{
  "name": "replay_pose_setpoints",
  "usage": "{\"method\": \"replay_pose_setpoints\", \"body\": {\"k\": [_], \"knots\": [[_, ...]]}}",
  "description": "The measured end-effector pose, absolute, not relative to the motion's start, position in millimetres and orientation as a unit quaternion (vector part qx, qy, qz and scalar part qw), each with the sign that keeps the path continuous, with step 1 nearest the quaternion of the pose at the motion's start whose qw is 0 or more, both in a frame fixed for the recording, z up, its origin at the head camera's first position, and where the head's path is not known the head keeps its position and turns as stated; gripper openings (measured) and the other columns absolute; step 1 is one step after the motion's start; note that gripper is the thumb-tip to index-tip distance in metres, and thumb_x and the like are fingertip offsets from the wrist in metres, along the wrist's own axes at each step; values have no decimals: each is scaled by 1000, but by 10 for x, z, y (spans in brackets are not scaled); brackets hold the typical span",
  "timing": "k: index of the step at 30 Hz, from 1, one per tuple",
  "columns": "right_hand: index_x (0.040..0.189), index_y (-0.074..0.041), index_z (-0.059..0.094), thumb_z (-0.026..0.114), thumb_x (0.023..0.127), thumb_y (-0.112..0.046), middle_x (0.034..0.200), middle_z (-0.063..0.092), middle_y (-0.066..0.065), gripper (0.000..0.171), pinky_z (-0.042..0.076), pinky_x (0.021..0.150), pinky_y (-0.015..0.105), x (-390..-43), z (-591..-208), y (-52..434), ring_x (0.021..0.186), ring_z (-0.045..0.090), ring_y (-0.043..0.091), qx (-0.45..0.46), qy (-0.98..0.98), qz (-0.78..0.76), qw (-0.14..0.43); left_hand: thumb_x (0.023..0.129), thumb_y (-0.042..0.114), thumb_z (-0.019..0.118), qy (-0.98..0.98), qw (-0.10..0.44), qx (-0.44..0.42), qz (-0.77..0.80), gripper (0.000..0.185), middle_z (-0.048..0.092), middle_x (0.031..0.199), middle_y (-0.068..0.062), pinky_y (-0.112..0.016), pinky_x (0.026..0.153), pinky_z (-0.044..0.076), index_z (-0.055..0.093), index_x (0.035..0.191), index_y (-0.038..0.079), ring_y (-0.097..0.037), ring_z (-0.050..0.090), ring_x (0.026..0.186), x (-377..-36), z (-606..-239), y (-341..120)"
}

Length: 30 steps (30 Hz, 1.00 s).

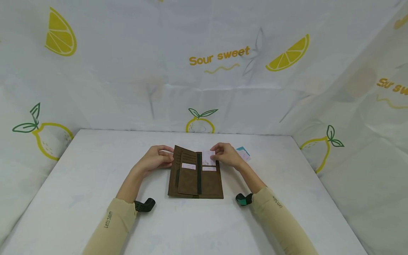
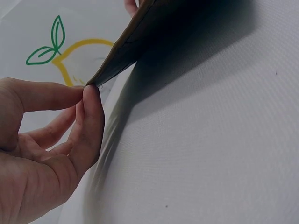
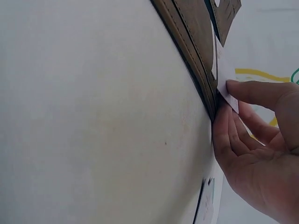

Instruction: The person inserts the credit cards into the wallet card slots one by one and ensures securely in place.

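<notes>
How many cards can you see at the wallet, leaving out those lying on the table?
3: a left-panel card and a lower right-panel card in the wallet's pockets, plus the pinched card in the right hand. Others may be hidden inside.

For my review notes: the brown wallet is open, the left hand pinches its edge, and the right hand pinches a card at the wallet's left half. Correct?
Not quite: the card that the right hand pinches is at the right half of the brown wallet, as the head view shows. The left hand does pinch the open wallet's edge.
</notes>
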State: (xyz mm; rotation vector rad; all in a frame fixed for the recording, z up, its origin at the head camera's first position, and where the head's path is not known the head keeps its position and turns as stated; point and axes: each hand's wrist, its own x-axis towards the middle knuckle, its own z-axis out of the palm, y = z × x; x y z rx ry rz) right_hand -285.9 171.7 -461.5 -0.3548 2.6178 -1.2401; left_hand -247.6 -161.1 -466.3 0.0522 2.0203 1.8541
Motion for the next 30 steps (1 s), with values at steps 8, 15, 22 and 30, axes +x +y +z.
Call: {"method": "replay_pose_setpoints", "body": {"k": [8, 15, 22, 30], "knots": [[110, -1, 77, 82, 94, -10, 95, 69, 6, 19, 51, 76, 23, -2871, -4620, 1763, 85, 59, 15, -143, 889, -417, 125, 103, -1, 66, 721, 201, 21, 663, 46, 70, 102, -1, -20, 85, 65, 54, 146, -7, -7, 71, 92, -2470, -4638, -1613], [101, -1, 79, 83, 93, -10, 90, 73, 5, 13, 50, 73, 23, -2883, -4611, 1781, 80, 58, 12, -159, 885, -414, 141, 103, -1, 66, 720, 204, 22, 663, 46, 70, 103, -1, -20, 86, 65, 54, 147, -7, -7, 71, 93, -2473, -4641, -1619], [97, -1, 81, 81, 95, -10, 92, 79, 9, 9, 51, 73, 22, -2871, -4589, 1783, 80, 61, 11, -175, 883, -406, 159, 102, -2, 66, 720, 204, 13, 663, 44, 70, 103, -1, -21, 85, 66, 55, 145, -5, -8, 71, 92, -2469, -4647, -1623], [97, -1, 83, 78, 96, -8, 97, 82, 10, 8, 53, 77, 22, -2871, -4593, 1795, 85, 64, 11, -180, 883, -401, 166, 103, -2, 66, 720, 204, 16, 664, 44, 71, 101, 0, -21, 85, 66, 55, 145, -6, -7, 71, 92, -2473, -4664, -1626]]}}
